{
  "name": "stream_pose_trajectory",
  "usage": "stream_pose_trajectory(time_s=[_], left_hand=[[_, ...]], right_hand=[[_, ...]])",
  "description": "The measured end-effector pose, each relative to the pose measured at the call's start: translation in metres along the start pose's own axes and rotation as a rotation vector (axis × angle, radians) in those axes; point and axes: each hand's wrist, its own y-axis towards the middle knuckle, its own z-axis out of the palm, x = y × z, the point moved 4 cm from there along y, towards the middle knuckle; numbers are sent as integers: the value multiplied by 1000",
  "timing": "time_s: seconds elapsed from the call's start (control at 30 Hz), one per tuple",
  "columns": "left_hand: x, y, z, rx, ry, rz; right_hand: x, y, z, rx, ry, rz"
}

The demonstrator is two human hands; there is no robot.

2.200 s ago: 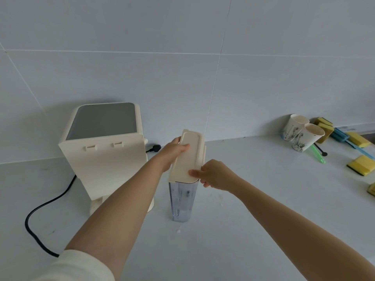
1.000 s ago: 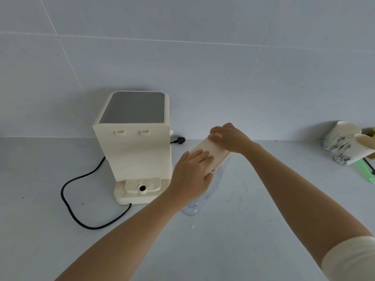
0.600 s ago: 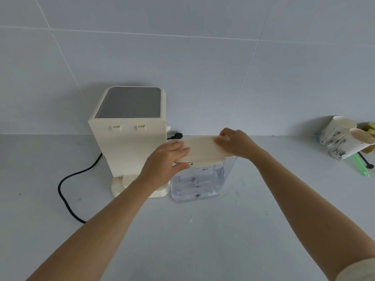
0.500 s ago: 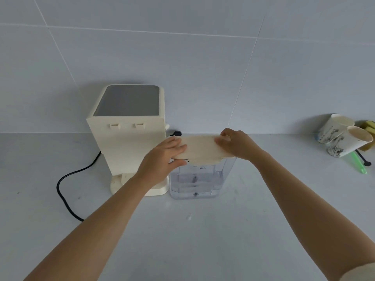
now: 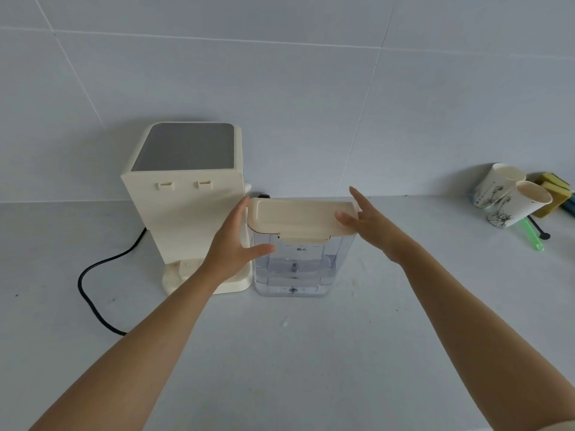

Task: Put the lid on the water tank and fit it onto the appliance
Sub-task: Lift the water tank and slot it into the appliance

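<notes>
The clear water tank (image 5: 295, 269) stands upright on the counter, just right of the cream appliance (image 5: 186, 209). Its cream lid (image 5: 298, 217) lies flat on top of it. My left hand (image 5: 233, 244) is at the tank's left side, fingers spread, thumb against the front wall. My right hand (image 5: 367, 219) is at the right end of the lid, fingers spread, thumb touching the lid edge. Neither hand is closed around the tank. The appliance's low base platform (image 5: 183, 275) is partly hidden by my left wrist.
A black power cable (image 5: 93, 293) loops on the counter left of the appliance. At the far right lie two paper cups (image 5: 507, 197), yellow sponges (image 5: 553, 188) and a green stick (image 5: 532, 234). The tiled wall stands right behind everything.
The tank was turned and set upright beside the appliance with the lid on it. Both hands have let go of the lid and opened out to the tank's two sides.
</notes>
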Motion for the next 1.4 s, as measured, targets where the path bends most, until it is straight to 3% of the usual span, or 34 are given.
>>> stream_pose_trajectory(time_s=[0.13, 0.23, 0.43, 0.83, 1.07, 1.4], left_hand=[[27, -2, 17, 117, -181, -196], [35, 1, 26, 141, -135, -250], [37, 9, 30, 134, -77, -312], [29, 6, 25, 219, -110, -297], [11, -6, 0, 203, -97, -290], [-24, -24, -70, 44, -77, -243]], right_hand=[[-19, -9, 3, 134, 150, 26], [-29, -8, 14, 191, 123, -4], [-44, -1, 33, 50, 65, 49], [-38, -4, 34, -35, -98, 112], [-9, -11, 31, -6, -156, 31], [52, -11, 51, 36, -187, -31]])
